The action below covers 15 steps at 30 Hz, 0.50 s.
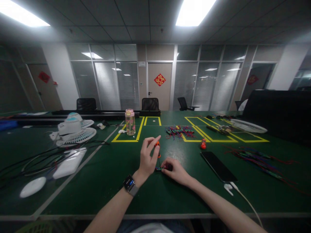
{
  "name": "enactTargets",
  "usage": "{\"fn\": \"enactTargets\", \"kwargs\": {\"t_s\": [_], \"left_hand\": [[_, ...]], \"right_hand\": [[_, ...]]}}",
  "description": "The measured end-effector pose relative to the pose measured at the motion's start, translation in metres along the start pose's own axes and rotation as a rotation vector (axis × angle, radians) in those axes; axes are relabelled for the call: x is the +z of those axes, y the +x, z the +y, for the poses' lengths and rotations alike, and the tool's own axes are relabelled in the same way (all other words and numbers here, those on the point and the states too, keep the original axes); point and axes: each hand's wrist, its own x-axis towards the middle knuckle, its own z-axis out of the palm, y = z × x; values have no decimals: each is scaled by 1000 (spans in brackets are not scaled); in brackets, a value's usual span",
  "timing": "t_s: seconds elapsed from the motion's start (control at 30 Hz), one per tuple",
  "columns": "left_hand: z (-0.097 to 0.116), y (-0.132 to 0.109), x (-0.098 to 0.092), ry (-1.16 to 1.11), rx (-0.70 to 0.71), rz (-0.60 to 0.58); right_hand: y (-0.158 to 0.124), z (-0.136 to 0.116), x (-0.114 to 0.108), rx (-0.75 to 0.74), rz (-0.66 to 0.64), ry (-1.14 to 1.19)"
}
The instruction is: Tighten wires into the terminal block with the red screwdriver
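My left hand [147, 155], with a watch on its wrist, has its fingers closed around a screwdriver [158, 154] with an orange and black handle. The thin shaft points down at a small circuit board [158, 169] on the green table. My right hand [177, 171] pinches the right side of that board, and its fingers cover part of it. Beyond the hands lies a pile of similar boards with red and blue wires [179, 131]. More wired boards [262, 160] are spread at the right.
A black phone [218, 166] with a white cable lies right of my hands, near a small red-orange object [203, 144]. A pink-lidded bottle [130, 122] stands ahead on the left. White fans [75, 131], cables and a white power bank-like box [70, 162] occupy the left side.
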Motion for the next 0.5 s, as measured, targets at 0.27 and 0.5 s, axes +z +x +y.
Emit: {"fn": "enactTargets", "kwargs": {"t_s": [0.27,0.5], "left_hand": [[-2,0,1,-14,-2,26],[-1,0,1,17,-8,12]], "right_hand": [[0,1,0,4,-11,-13],[0,-1,0,18,-5,-16]]}}
